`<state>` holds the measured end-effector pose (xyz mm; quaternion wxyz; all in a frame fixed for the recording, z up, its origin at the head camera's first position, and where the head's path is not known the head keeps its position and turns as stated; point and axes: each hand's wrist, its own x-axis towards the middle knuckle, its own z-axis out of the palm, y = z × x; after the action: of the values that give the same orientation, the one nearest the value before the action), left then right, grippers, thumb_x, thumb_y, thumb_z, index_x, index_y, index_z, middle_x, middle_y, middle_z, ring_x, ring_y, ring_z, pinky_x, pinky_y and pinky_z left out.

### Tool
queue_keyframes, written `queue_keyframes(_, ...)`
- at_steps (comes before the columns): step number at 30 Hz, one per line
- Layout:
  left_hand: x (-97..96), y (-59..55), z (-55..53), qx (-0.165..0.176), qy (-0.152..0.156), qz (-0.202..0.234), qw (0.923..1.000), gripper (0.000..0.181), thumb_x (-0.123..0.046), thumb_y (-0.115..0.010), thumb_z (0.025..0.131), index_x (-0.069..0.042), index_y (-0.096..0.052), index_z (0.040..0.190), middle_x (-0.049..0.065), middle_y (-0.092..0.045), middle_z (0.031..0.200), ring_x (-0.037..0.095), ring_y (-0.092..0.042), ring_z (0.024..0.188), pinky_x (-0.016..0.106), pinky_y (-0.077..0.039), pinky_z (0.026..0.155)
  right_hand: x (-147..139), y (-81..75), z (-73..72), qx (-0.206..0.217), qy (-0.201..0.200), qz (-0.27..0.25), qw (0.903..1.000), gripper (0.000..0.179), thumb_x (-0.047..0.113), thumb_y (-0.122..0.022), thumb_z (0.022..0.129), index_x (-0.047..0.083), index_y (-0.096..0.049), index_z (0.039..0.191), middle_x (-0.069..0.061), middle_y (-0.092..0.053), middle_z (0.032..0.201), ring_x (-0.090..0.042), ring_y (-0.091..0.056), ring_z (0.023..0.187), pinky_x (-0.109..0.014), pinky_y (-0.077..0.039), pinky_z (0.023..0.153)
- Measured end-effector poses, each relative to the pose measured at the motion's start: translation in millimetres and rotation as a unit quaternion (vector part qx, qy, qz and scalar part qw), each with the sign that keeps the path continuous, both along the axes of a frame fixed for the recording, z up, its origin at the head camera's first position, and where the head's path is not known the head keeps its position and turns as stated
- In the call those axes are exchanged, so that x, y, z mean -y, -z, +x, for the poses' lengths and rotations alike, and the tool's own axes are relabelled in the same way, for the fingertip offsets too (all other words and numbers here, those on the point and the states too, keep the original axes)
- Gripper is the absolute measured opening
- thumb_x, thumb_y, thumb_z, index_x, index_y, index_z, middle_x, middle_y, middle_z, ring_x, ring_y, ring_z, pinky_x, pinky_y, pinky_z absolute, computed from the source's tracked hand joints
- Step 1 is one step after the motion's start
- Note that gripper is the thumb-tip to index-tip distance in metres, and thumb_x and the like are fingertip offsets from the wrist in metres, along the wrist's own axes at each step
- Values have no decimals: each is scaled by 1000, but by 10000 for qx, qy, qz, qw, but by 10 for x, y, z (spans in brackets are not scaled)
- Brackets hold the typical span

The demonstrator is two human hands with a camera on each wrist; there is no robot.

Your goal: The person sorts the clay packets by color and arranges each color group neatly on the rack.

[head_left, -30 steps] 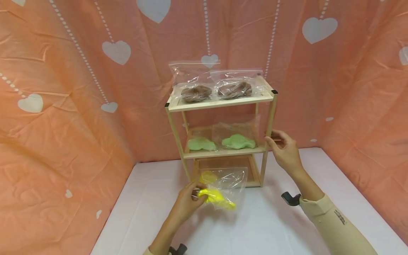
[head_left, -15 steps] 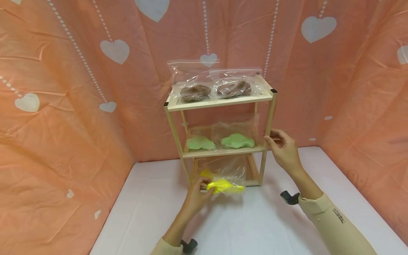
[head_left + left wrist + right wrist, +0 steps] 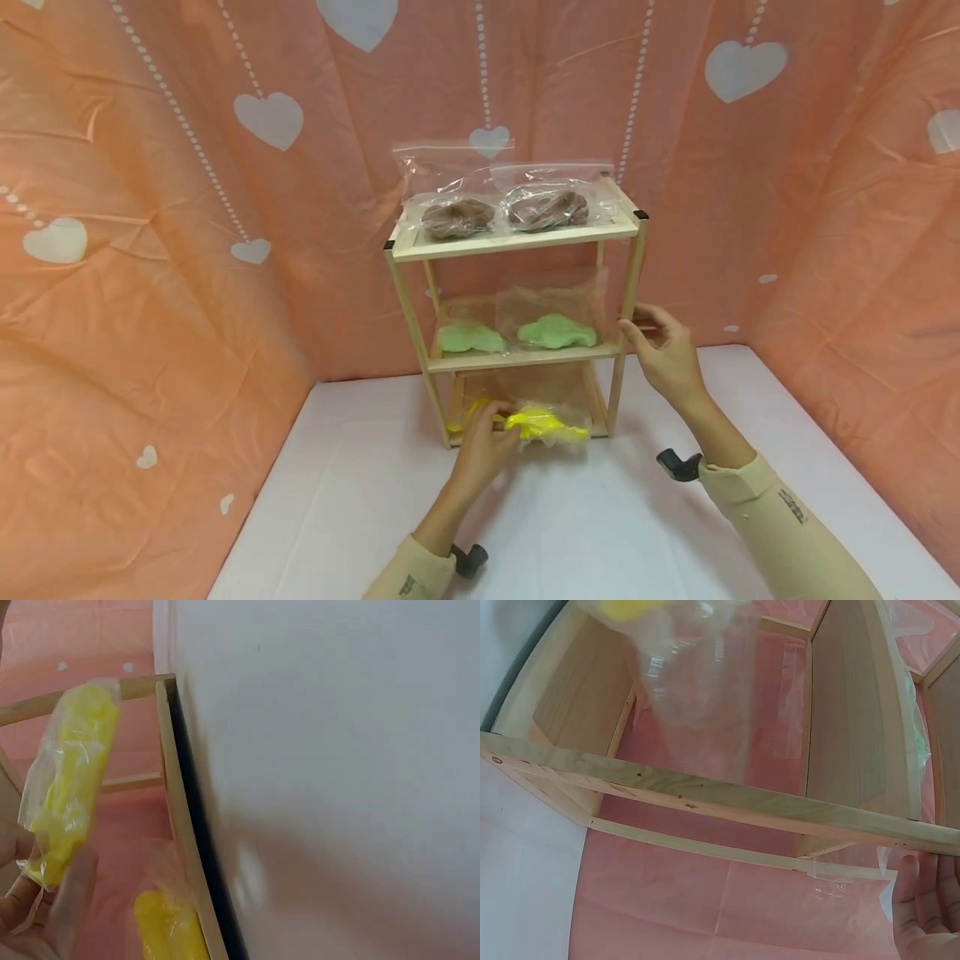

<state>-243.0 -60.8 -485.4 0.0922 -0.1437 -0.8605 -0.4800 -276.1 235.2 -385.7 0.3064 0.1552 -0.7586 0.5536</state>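
My left hand (image 3: 487, 450) pinches a clear plastic bag with a yellow, soft-looking item (image 3: 546, 423) in it, at the front of the bottom shelf. In the left wrist view this bag (image 3: 71, 780) stands tilted above the fingers. A second yellow bagged item (image 3: 172, 926) lies lower down on the bottom shelf, mostly hidden behind the hand in the head view. With thumb and fingers, my right hand (image 3: 667, 354) holds the right front post of the wooden rack (image 3: 517, 360); the right wrist view catches only part of that hand (image 3: 930, 907), beside the post.
Two bagged green items (image 3: 557, 331) lie on the middle shelf. On the top shelf sit two bagged brown items (image 3: 457, 218). The rack stands on a white tabletop (image 3: 570, 517), before a pink curtain (image 3: 360, 167) with white hearts.
My left hand has moved forward and right, bringing the yellow bagged item from before the rack to the bottom shelf. My right hand has stayed at the post.
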Motion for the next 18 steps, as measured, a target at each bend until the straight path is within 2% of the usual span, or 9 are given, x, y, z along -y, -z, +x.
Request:
queue_keyframes(5, -63, 55, -35, -190, -207, -252, 9993, 19, -9, -77, 96, -10, -74, 114, 5, -70, 110, 23, -67, 98, 31, -59, 81, 15, 13, -5, 15, -35, -10, 10000, 27, 2, -72, 103, -9, -70, 127, -12, -71, 112, 0, -67, 97, -12, -56, 84)
queue_keyframes(10, -124, 80, -68, -296, -311, 33, 9991, 19, -7, -79, 95, -5, -74, 113, 8, -71, 107, 22, -68, 91, 26, -58, 75, 19, 9, 3, 56, -34, -58, 10000, 26, 2, -72, 103, -9, -70, 127, -12, -72, 112, 0, -66, 97, -11, -55, 85)
queue_keyframes(13, -160, 91, -96, -302, -377, 184, 9987, 19, -5, -80, 95, -2, -73, 112, 10, -70, 109, 23, -69, 92, 27, -59, 77, 16, 9, 4, 24, -18, -16, 10000, 27, 3, -72, 103, -9, -70, 127, -6, -72, 111, 1, -67, 97, -10, -55, 85)
queue_keyframes(18, -216, 105, -149, -177, -543, 178, 9982, 21, -5, -81, 93, 0, -72, 112, 12, -68, 109, 24, -68, 94, 29, -59, 80, 6, 13, -4, -33, -38, -23, 10000, 27, 3, -73, 103, -8, -70, 127, 12, -69, 107, 1, -67, 97, -10, -55, 84)
